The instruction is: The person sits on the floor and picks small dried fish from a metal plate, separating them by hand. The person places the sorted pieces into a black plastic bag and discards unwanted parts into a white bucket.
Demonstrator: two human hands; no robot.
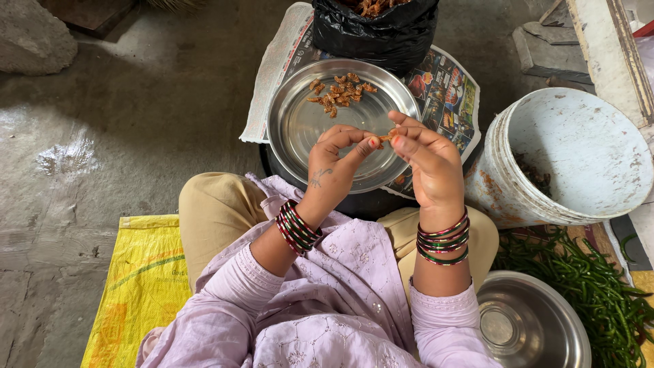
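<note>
Two hands meet over the steel plate (300, 129) in the head view | our left hand (332, 165) and right hand (428, 162) pinch one small brown piece (385, 138) between fingertips | more brown pieces (339, 92) lie at the plate's far side | black bag (373, 31) beyond, white bucket (579, 157) right, green chillies (593, 286) beside our knee

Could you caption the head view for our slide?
Both hands pinch a small brown piece above a steel plate.
</note>
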